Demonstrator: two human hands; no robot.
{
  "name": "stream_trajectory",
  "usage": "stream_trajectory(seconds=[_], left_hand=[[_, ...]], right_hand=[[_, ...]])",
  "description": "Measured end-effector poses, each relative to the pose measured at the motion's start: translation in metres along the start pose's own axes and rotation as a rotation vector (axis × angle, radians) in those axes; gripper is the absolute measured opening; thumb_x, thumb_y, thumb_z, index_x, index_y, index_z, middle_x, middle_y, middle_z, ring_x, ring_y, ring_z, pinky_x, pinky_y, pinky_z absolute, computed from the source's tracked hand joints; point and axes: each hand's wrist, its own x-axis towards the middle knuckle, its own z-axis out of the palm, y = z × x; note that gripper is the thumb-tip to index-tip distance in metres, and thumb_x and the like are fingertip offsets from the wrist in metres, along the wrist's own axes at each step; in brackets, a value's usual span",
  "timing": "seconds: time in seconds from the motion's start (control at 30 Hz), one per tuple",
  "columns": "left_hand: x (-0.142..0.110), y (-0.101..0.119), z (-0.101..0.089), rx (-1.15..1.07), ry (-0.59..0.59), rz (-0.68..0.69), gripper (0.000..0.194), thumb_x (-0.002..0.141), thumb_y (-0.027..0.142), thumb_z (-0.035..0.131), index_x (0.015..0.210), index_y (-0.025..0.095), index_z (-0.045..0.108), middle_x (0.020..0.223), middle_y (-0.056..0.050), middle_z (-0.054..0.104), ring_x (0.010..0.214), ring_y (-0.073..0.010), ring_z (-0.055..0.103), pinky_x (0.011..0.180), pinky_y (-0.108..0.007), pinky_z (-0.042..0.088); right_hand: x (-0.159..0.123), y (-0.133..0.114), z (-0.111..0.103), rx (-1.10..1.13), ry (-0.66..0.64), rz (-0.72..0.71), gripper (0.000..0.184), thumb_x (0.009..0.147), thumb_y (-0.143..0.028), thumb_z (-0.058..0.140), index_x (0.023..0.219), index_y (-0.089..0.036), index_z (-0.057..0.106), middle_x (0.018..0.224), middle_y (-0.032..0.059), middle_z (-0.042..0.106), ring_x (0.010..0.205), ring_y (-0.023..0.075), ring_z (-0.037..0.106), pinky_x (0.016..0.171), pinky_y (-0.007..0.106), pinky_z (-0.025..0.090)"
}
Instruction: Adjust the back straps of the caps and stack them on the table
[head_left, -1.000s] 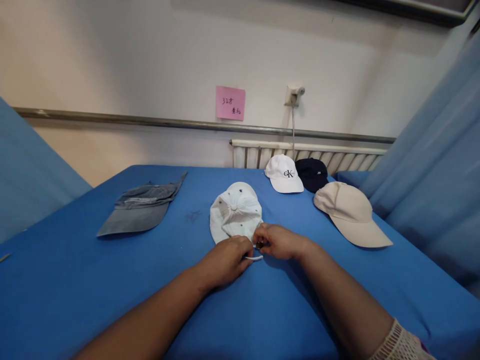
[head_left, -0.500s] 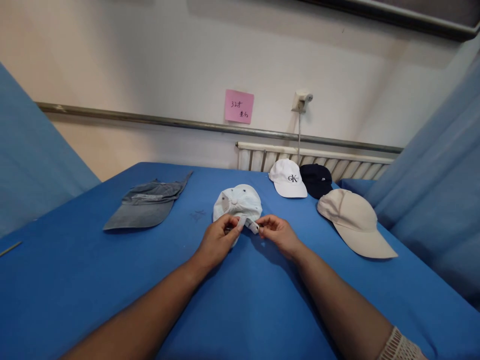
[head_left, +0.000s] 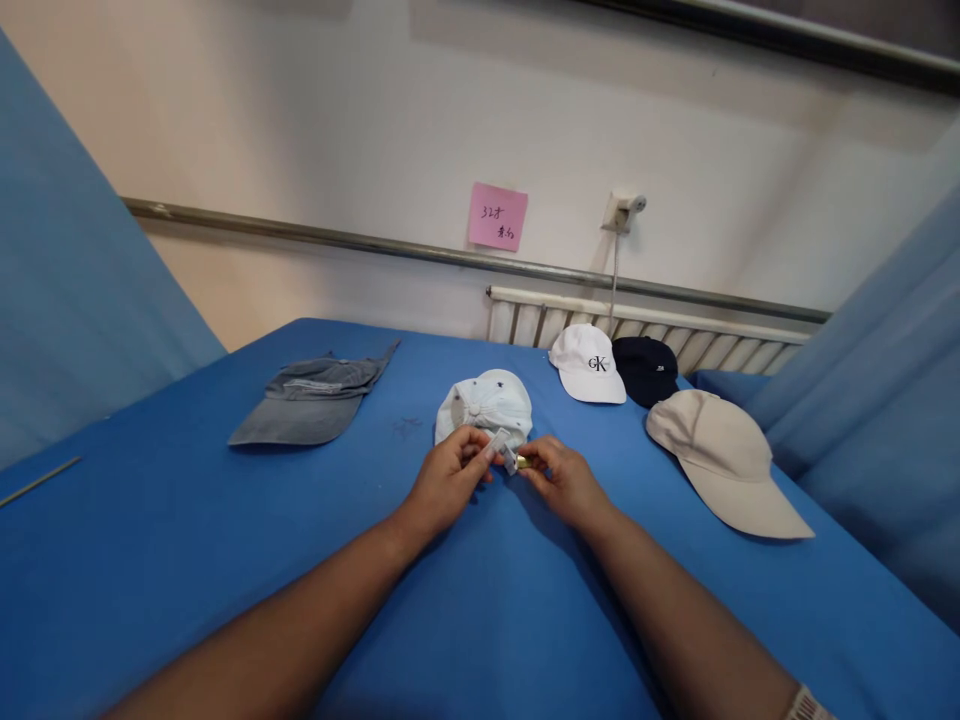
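A pale blue-white baseball cap (head_left: 491, 398) sits in the middle of the blue-covered surface, its back strap toward me. My left hand (head_left: 454, 475) pinches one end of the cap's strap (head_left: 496, 443) between thumb and fingers. Just right of it, my right hand (head_left: 562, 480) is closed on a small gold-coloured metal buckle (head_left: 523, 461) by the strap's other part. Fingers partly hide where strap and buckle meet, so I cannot tell whether the strap is threaded.
A grey cap (head_left: 307, 405) lies to the left. White (head_left: 585, 362), dark navy (head_left: 646, 368) and beige caps (head_left: 724, 455) lie to the right. A thin stick (head_left: 41, 481) rests at the far left. Behind are a radiator (head_left: 555, 318) and a metal rail (head_left: 337, 237).
The view has shifted slightly, moving the scene rightward. The strap end in my left hand is now tilted more to the right, and the gold buckle shows at my right fingertips.
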Motion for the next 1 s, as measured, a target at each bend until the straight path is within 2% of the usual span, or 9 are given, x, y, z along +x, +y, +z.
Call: stream_trajectory(seconds=[0.17, 0.37, 0.43, 0.53, 0.63, 0.7, 0.77, 0.9, 1.0], left_hand=[[-0.001, 0.002, 0.0, 0.065, -0.065, -0.04, 0.022, 0.083, 0.039, 0.06, 0.087, 0.018, 0.058, 0.07, 0.0, 0.065, 0.051, -0.0102, 0.053, 0.049, -0.023, 0.042], [-0.004, 0.004, -0.001, 0.27, -0.108, 0.042, 0.023, 0.085, 0.038, 0.057, 0.08, 0.017, 0.065, 0.07, -0.001, 0.065, 0.064, -0.0146, 0.059, 0.061, -0.027, 0.045], [-0.004, 0.005, -0.003, 0.321, -0.051, 0.115, 0.022, 0.086, 0.037, 0.056, 0.08, 0.018, 0.065, 0.078, -0.002, 0.068, 0.073, -0.017, 0.062, 0.069, -0.029, 0.048], [-0.002, 0.011, -0.009, 0.336, 0.083, 0.255, 0.02, 0.089, 0.036, 0.054, 0.085, 0.02, 0.064, 0.108, -0.006, 0.071, 0.103, -0.0221, 0.063, 0.092, -0.035, 0.046], [-0.001, 0.016, -0.015, 0.283, 0.079, 0.294, 0.02, 0.094, 0.038, 0.049, 0.089, 0.021, 0.059, 0.125, -0.007, 0.066, 0.118, -0.0231, 0.057, 0.103, -0.038, 0.04], [-0.001, 0.017, -0.017, 0.277, -0.004, 0.266, 0.023, 0.095, 0.041, 0.046, 0.09, 0.021, 0.056, 0.121, -0.008, 0.067, 0.113, -0.0231, 0.059, 0.1, -0.038, 0.042], [-0.001, 0.014, -0.016, 0.339, -0.105, 0.224, 0.026, 0.096, 0.043, 0.043, 0.091, 0.02, 0.056, 0.109, -0.007, 0.069, 0.102, -0.0225, 0.062, 0.093, -0.036, 0.045], [0.002, 0.002, -0.012, 0.481, -0.209, 0.17, 0.026, 0.094, 0.041, 0.044, 0.089, 0.019, 0.057, 0.083, -0.002, 0.063, 0.081, -0.0192, 0.058, 0.074, -0.03, 0.044], [0.006, -0.008, -0.011, 0.454, -0.248, 0.129, 0.024, 0.089, 0.04, 0.05, 0.083, 0.019, 0.058, 0.074, 0.001, 0.058, 0.071, -0.0165, 0.053, 0.065, -0.027, 0.04]], right_hand=[[0.0, 0.002, -0.004, -0.084, -0.03, -0.016, 0.02, 0.084, -0.015, 0.063, 0.103, -0.022, 0.064, 0.094, 0.0045, 0.065, 0.083, 0.018, 0.061, 0.075, 0.031, 0.048], [-0.002, 0.003, -0.004, -0.007, -0.052, 0.045, 0.018, 0.082, -0.015, 0.064, 0.098, -0.023, 0.065, 0.089, 0.0025, 0.065, 0.079, 0.0175, 0.06, 0.072, 0.031, 0.047], [-0.002, 0.004, -0.002, 0.086, -0.035, 0.089, 0.017, 0.08, -0.017, 0.066, 0.096, -0.022, 0.066, 0.083, 0.0009, 0.065, 0.073, 0.0163, 0.059, 0.07, 0.03, 0.047], [-0.003, 0.002, 0.0, 0.216, -0.013, 0.133, 0.015, 0.08, -0.02, 0.067, 0.095, -0.022, 0.066, 0.08, -0.0003, 0.065, 0.07, 0.0156, 0.06, 0.069, 0.029, 0.049], [-0.004, -0.002, -0.005, 0.244, -0.044, 0.036, 0.014, 0.081, -0.021, 0.068, 0.094, -0.023, 0.066, 0.091, 0.0021, 0.069, 0.082, 0.0178, 0.064, 0.077, 0.032, 0.05], [-0.004, -0.004, -0.012, 0.25, -0.084, -0.054, 0.015, 0.082, -0.021, 0.068, 0.097, -0.023, 0.067, 0.103, 0.0041, 0.069, 0.093, 0.0197, 0.065, 0.085, 0.034, 0.05], [-0.004, -0.003, -0.018, 0.246, -0.105, -0.082, 0.018, 0.084, -0.023, 0.067, 0.101, -0.024, 0.067, 0.109, 0.0048, 0.069, 0.1, 0.0208, 0.065, 0.091, 0.036, 0.049], [-0.005, 0.004, -0.022, 0.195, -0.064, -0.042, 0.019, 0.083, -0.023, 0.068, 0.102, -0.024, 0.068, 0.106, 0.0048, 0.07, 0.099, 0.0214, 0.065, 0.09, 0.037, 0.049], [-0.005, 0.008, -0.015, 0.198, -0.078, -0.012, 0.018, 0.08, -0.022, 0.07, 0.098, -0.023, 0.069, 0.098, 0.0046, 0.069, 0.089, 0.0196, 0.064, 0.083, 0.034, 0.05]])
